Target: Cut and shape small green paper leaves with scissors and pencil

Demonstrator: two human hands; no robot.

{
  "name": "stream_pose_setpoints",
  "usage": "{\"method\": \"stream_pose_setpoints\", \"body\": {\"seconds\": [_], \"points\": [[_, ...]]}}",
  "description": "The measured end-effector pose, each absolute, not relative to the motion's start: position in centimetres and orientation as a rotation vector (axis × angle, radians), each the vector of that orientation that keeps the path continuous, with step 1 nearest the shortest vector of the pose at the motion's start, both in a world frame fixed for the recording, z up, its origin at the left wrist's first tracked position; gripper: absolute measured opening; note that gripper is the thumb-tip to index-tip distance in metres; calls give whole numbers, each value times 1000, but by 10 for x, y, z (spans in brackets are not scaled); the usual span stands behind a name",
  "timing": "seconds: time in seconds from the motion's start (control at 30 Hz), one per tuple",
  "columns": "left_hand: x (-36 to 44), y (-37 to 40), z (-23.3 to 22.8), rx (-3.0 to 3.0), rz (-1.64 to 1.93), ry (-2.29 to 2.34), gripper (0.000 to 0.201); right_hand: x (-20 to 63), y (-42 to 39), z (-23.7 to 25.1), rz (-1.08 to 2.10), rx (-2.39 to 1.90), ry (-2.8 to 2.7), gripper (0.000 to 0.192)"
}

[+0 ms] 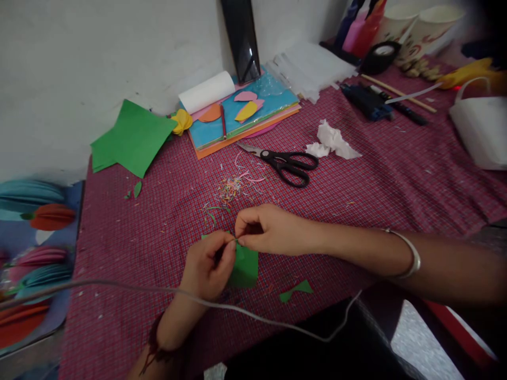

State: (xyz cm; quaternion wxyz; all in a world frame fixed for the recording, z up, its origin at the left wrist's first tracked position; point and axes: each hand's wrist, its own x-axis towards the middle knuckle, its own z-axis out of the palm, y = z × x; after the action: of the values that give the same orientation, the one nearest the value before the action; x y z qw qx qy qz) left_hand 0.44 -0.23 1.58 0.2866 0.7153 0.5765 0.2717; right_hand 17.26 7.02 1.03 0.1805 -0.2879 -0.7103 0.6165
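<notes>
My left hand (209,264) and my right hand (273,230) meet near the front of the table, thumb and forefinger of each pinched together. Between the fingertips is a tiny thin piece, too small to name. Just beneath the fingers lies a green paper piece (247,268), partly hidden by my left hand. A small green paper scrap (296,291) rests on the cloth, to the right and nearer me. Beyond my hands is a heap of fine paper shavings (231,188). Black-handled scissors (277,158) lie partly open past my right hand.
A white cable (253,315) runs across in front, over my left forearm. Green paper sheets (134,138) lie back left. A stack of coloured paper (261,108) carries a white roll (207,92). Crumpled tissue (332,141), bottles (362,31) and paper cups (425,32) are at right.
</notes>
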Motion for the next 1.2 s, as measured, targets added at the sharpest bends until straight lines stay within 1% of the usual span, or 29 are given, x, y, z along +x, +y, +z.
{"method": "stream_pose_setpoints", "body": {"seconds": [0.07, 0.27, 0.6, 0.67, 0.8, 0.97, 1.1, 1.2], "points": [[5, -4, 16, 1813, 723, 1523, 22, 171, 69, 8, 1748, -792, -1959, 8], [12, -5, 13, 1539, 833, 1530, 7, 170, 68, 7, 1766, -711, -1849, 9], [6, -5, 9, 1138, 800, 1382, 13, 173, 63, 4, 1490, -690, -2045, 7], [5, -6, 6, 1083, 845, 1320, 12, 174, 63, 4, 1388, -685, -2091, 8], [10, -5, 3, 845, 977, 1197, 16, 177, 63, 9, 1001, -586, -2259, 11], [17, -2, 6, 662, 1013, 1155, 21, 182, 65, 14, 589, -484, -2467, 14], [19, -2, 8, 646, 964, 1170, 19, 183, 65, 14, 377, -427, -2530, 15], [19, -3, 6, 691, 947, 1231, 19, 183, 65, 15, 323, -402, -2541, 16]]}}
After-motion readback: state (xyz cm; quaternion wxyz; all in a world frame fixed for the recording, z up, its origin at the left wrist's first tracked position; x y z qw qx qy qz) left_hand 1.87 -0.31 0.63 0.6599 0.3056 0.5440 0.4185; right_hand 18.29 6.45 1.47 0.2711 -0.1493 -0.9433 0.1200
